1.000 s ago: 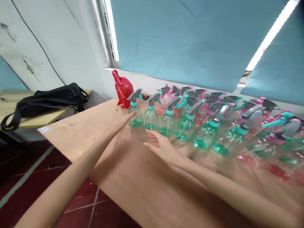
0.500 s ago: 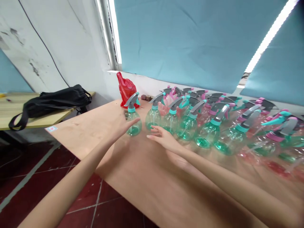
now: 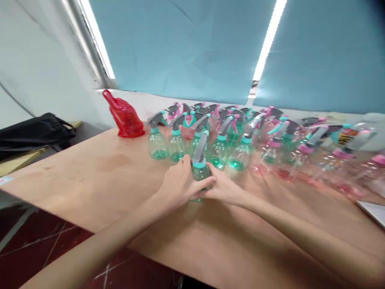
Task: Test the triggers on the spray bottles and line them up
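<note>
A green spray bottle (image 3: 200,170) with a turquoise collar and grey trigger head stands upright, slightly in front of the row of bottles. My left hand (image 3: 180,182) is wrapped round its left side, the thumb across the front. From the right, my right hand (image 3: 221,185) clasps the same bottle, its fingers meeting the left hand low on the body. Behind them are several green spray bottles (image 3: 158,146) in a row, and pink-collared ones (image 3: 272,152) to the right.
A tied red plastic bag (image 3: 128,120) sits at the back left of the wooden table (image 3: 90,172). A black bag (image 3: 39,128) lies on a side table at left. A white flat object (image 3: 373,212) is at the right edge.
The view has turned right. Both hands, apart and open before, have closed round one green bottle, which now stands nearer, in front of the row.
</note>
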The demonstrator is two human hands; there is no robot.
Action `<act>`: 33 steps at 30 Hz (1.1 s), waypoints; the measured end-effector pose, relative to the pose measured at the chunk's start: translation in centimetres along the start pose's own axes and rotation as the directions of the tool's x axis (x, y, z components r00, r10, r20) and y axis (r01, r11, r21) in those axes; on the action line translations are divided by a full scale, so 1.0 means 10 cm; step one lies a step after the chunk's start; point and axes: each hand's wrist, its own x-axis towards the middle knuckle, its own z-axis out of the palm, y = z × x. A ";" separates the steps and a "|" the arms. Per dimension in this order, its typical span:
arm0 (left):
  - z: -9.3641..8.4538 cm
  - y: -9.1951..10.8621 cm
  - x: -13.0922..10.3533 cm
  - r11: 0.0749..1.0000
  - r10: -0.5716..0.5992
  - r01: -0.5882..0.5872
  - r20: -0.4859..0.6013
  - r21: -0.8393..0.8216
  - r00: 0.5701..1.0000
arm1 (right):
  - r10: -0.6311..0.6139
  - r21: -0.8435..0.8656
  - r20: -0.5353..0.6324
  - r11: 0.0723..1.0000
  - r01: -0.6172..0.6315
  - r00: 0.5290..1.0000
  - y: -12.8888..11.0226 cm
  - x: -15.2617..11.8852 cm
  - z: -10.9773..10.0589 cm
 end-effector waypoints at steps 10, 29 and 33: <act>0.46 1.03 0.37 0.899 0.279 -0.205 0.143 -0.388 0.950 | -0.053 -0.023 -0.059 0.998 0.052 0.997 0.19 -0.88 -0.89; 0.70 1.26 0.66 0.699 0.371 -0.241 0.053 -0.673 0.927 | 0.007 -0.424 -0.036 0.906 -0.021 0.999 0.74 -1.42 -1.24; 0.68 1.24 0.70 0.691 0.362 -0.232 0.050 -0.685 0.931 | -0.022 -0.494 -0.022 0.869 0.008 1.000 0.79 -1.44 -1.26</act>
